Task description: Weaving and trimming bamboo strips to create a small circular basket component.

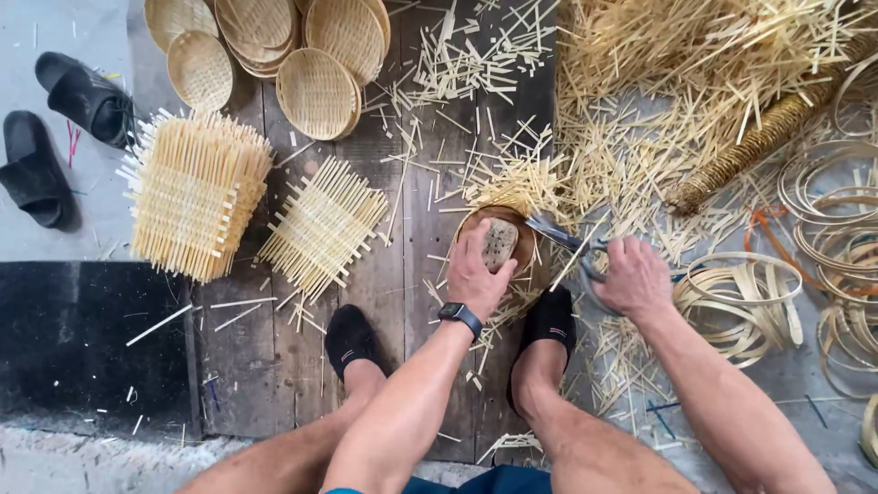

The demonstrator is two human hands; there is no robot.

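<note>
On the plank floor [274, 366], between the person's two black-socked feet: one small woven bamboo basket [498, 240] seated over a round brown mould. Left hand [476, 274] lies spread on top, pressing it down, fingers closed over the weave. Right hand [631, 274], just to its right, is clenched around the handles of the shears [558, 236], blades touching the basket's rim. Likely light, springy, with stiff splintery strip ends; best held flat on the crown. Nearby: woven mats [325, 224], finished baskets [315, 91], loose offcuts [640, 137].
</note>
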